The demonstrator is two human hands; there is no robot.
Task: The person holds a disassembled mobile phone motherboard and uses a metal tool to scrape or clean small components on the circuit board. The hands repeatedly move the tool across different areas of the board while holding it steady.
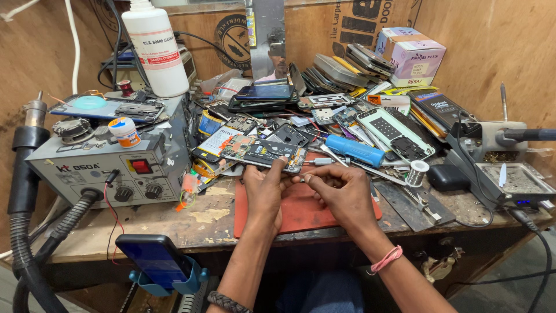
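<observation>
Head view: hands (301, 185) hold opened phone (263, 152).

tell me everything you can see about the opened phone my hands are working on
The opened phone lies flat at the back edge of the red mat, back cover off, long side running left to right. Its inside shows a dark board with green circuit parts and metal shields in a thin frame. The left hand holds its near edge, one finger reaching up onto it. The right hand sits just right of it, fingertips pinched together near its corner. Loose phone parts crowd behind it.
</observation>
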